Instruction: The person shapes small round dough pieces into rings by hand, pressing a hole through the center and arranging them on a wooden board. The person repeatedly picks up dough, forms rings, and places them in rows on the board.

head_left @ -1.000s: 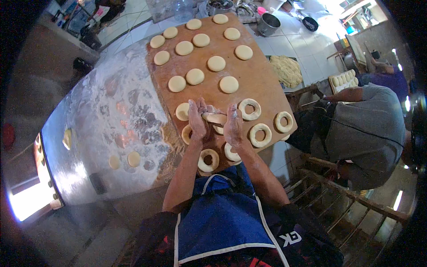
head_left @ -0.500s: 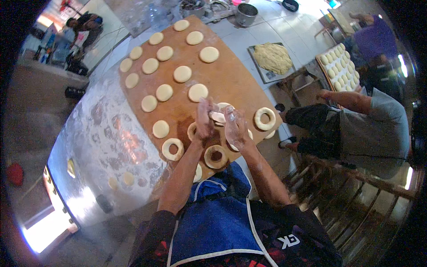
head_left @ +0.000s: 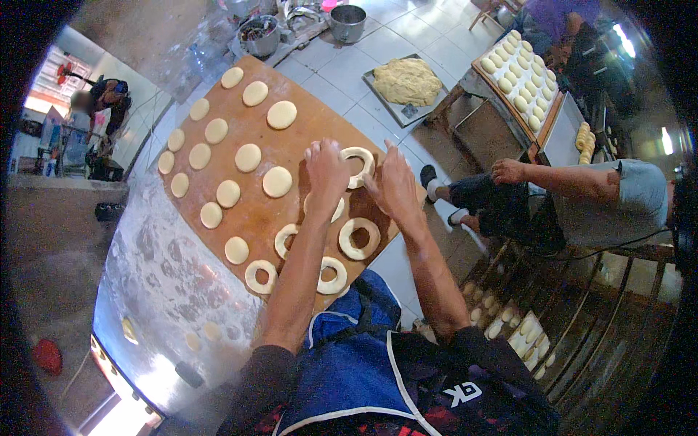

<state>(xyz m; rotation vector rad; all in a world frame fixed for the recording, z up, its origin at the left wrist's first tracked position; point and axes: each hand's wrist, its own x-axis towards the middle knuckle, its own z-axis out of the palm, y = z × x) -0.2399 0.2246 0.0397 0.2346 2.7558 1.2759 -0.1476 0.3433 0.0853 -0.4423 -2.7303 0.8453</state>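
Head view: dough ring (head_left: 358, 165) sits at far board (head_left: 305, 127) edge, between both hands. L hand (head_left: 326, 173) pinches its 9 o'clock side, R hand (head_left: 393, 186) its 3 o'clock side; equally near.

Counted on the brown wooden board (head_left: 305, 123): eleven flat round discs of pale dough (head_left: 281, 115), and five pale ring-shaped dough pieces (head_left: 359, 237), plus one partly hidden under a wrist.
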